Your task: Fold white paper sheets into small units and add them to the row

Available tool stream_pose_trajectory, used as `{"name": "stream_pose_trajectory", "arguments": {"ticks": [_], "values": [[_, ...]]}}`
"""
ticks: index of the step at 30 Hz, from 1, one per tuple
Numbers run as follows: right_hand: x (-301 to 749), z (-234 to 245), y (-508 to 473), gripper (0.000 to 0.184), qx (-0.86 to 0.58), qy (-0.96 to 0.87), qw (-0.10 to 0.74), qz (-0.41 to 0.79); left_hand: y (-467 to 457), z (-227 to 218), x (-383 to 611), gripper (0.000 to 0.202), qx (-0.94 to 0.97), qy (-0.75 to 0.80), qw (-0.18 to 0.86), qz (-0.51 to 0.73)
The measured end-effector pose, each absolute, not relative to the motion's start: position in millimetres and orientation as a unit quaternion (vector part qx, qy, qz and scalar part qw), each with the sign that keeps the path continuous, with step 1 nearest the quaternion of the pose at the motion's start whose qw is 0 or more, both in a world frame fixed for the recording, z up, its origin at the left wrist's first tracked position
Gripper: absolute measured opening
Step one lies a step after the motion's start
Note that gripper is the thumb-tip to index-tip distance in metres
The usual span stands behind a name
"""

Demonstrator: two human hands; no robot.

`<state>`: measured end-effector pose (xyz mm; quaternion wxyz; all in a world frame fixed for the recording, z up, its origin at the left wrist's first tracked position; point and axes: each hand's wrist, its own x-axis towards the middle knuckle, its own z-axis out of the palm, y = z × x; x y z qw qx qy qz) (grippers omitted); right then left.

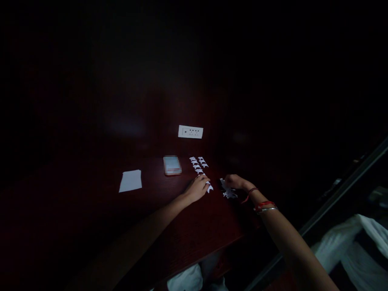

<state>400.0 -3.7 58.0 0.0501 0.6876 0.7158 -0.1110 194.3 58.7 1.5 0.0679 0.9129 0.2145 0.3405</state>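
Observation:
Small white paper cutouts with pointed ends (195, 166) lie in a slanting row on the dark reddish table. A shorter row of the same cutouts (203, 162) lies to its right. At the near end of the long row is my left hand (197, 189), its fingers bent together on a paper cutout (209, 187) that partly shows past the fingertips. To the right, a loose pile of white cutouts (230, 193) sits under my right hand (235, 182). Those fingers are closed at the pile's far edge, against a white piece; the fingertips are partly hidden.
A blurred, pale rectangular object (172, 165) lies left of the rows, and a white paper sheet (131, 180) farther left. On the wall behind is a white socket panel (190, 131). The table's front edge (209, 255) runs below my arms. White cloth (360, 242) shows lower right.

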Motion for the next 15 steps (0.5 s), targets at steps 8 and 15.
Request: {"name": "stream_pose_trajectory", "arguments": {"ticks": [8, 15], "values": [[414.9, 54.9, -2.6, 0.025, 0.709, 0.695, 0.051, -0.110, 60.4, -7.7, 211.4, 0.023, 0.918, 0.195, 0.069, 0.339], [401.1, 57.6, 1.5, 0.019, 0.705, 0.706, 0.005, -0.076, 64.6, -3.3, 179.2, 0.024, 0.918, 0.217, 0.058, 0.328]]}}
